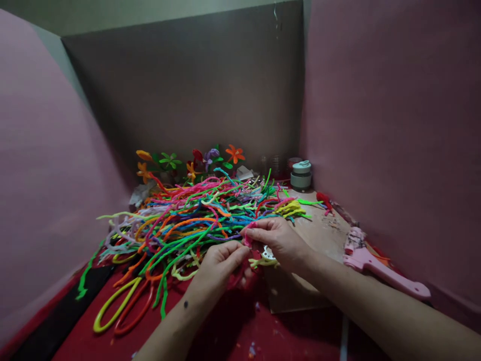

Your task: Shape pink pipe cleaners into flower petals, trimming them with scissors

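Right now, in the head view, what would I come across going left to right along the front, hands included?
Yellow loop → left hand → pink fuzzy piece → right hand → pink tool.

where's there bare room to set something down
Mostly bare: cardboard between the right hand and pink tool; red cloth between the forearms, bar some scraps. Crowded: the heap of fuzzy stems beyond the left hand.

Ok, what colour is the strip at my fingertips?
Bright pink. The strip shows in the head view.
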Motion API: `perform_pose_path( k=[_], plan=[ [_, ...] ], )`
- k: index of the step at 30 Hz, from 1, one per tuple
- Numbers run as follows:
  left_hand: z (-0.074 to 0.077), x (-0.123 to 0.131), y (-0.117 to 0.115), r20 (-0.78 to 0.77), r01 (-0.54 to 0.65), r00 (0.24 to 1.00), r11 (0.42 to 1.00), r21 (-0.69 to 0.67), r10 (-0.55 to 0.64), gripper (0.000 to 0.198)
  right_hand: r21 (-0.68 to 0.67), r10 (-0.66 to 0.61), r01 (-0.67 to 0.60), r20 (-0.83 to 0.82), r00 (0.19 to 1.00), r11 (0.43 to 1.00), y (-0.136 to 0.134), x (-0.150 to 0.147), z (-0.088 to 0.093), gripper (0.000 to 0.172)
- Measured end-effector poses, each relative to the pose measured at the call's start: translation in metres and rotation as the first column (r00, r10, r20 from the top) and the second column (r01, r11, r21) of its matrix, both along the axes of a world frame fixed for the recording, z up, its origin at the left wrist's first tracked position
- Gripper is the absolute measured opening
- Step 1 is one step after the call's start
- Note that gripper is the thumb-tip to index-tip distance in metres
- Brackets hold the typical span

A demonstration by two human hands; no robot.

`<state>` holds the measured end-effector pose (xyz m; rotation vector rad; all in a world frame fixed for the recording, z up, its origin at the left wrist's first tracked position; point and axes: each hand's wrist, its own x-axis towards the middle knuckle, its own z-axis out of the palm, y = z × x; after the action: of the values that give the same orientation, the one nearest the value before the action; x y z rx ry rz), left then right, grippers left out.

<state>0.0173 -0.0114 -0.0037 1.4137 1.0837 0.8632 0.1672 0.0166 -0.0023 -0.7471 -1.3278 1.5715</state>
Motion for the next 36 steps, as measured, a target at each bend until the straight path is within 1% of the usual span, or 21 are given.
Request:
perform_pose_path(
  k=[2,4,6,8,11,13,15,18,20,22,25,27,28,29,30,31,32,33,34,35,36],
  plan=[
    [0.005,-0.001,0.000,-0.032,-0.136,0.989,0.980,0.148,0.143,0.020,0.018,-0.025,0.024,0.046,0.999,1.000,-0.004,-0.001,0.004,0.024],
    [0.008,-0.002,0.000,-0.011,-0.258,0.962,0.927,0.274,0.272,0.020,0.052,-0.048,0.041,0.137,0.989,0.998,-0.008,-0.003,0.006,0.023],
    [0.009,-0.002,-0.002,-0.016,-0.289,0.948,0.877,0.383,0.319,0.019,0.080,-0.054,0.035,0.246,0.968,0.996,-0.011,-0.004,0.005,0.024],
    [0.008,-0.003,-0.003,-0.085,-0.227,0.947,0.832,0.506,0.310,0.013,0.097,-0.044,0.012,0.333,0.942,0.995,-0.013,-0.004,0.002,0.022],
    [0.005,-0.005,-0.004,-0.226,-0.061,0.930,0.730,0.680,0.289,0.011,0.106,-0.022,-0.022,0.397,0.918,0.994,-0.013,-0.003,0.000,0.018],
    [0.004,-0.007,-0.003,-0.323,0.054,0.901,0.663,0.747,0.291,0.012,0.103,-0.002,-0.043,0.409,0.912,0.994,-0.012,-0.002,0.002,0.018],
    [0.003,-0.009,-0.001,-0.419,0.162,0.851,0.599,0.784,0.318,0.013,0.077,0.029,-0.067,0.419,0.907,0.995,-0.012,-0.001,0.004,0.019],
    [0.001,-0.010,0.001,-0.527,0.290,0.751,0.518,0.805,0.399,0.015,0.006,0.087,-0.098,0.408,0.909,0.995,-0.011,-0.001,0.006,0.018],
    [-0.001,-0.010,0.001,-0.556,0.333,0.702,0.485,0.809,0.445,0.015,-0.043,0.124,-0.117,0.378,0.917,0.992,-0.009,0.000,0.005,0.017],
    [-0.002,-0.008,0.001,-0.553,0.331,0.692,0.477,0.814,0.464,0.014,-0.084,0.166,-0.146,0.326,0.931,0.986,-0.007,0.001,0.003,0.016],
    [-0.004,-0.006,-0.001,-0.522,0.277,0.718,0.500,0.821,0.460,0.012,-0.107,0.223,-0.203,0.239,0.945,0.973,-0.005,0.003,0.002,0.017],
    [-0.005,-0.008,0.001,-0.481,0.213,0.720,0.501,0.839,0.500,0.012,-0.123,0.255,-0.231,0.237,0.938,0.965,-0.005,0.004,0.003,0.017],
    [-0.004,-0.010,0.002,-0.444,0.155,0.718,0.499,0.852,0.536,0.012,-0.138,0.271,-0.243,0.247,0.930,0.960,-0.005,0.004,0.003,0.016],
    [-0.003,-0.013,0.005,-0.390,0.067,0.717,0.500,0.863,0.578,0.012,-0.153,0.287,-0.255,0.255,0.923,0.955,-0.006,0.004,0.004,0.015],
    [-0.002,-0.017,0.007,-0.326,-0.051,0.722,0.517,0.855,0.610,0.012,-0.164,0.302,-0.267,0.255,0.919,0.950,-0.006,0.003,0.004,0.015],
    [0.000,-0.020,0.010,-0.267,-0.179,0.736,0.559,0.810,0.622,0.012,-0.165,0.311,-0.277,0.246,0.918,0.947,-0.007,0.003,0.005,0.015],
    [0.002,-0.024,0.012,-0.224,-0.281,0.765,0.626,0.728,0.604,0.014,-0.156,0.303,-0.273,0.223,0.926,0.949,-0.007,0.002,0.005,0.016],
    [0.004,-0.026,0.014,-0.202,-0.335,0.808,0.715,0.614,0.553,0.016,-0.141,0.272,-0.248,0.191,0.943,0.958,-0.006,0.001,0.004,0.017],
    [0.006,-0.027,0.015,-0.189,-0.340,0.859,0.805,0.486,0.476,0.020,-0.118,0.220,-0.203,0.157,0.963,0.972,-0.005,0.001,0.004,0.018],
    [0.008,-0.026,0.015,-0.176,-0.299,0.909,0.884,0.359,0.379,0.026,-0.091,0.151,-0.141,0.127,0.980,0.986,-0.004,0.000,0.003,0.019],
    [0.009,-0.024,0.014,-0.163,-0.231,0.948,0.943,0.239,0.274,0.030,-0.065,0.072,-0.066,0.101,0.992,0.996,-0.003,0.000,0.002,0.020]
  ],
)
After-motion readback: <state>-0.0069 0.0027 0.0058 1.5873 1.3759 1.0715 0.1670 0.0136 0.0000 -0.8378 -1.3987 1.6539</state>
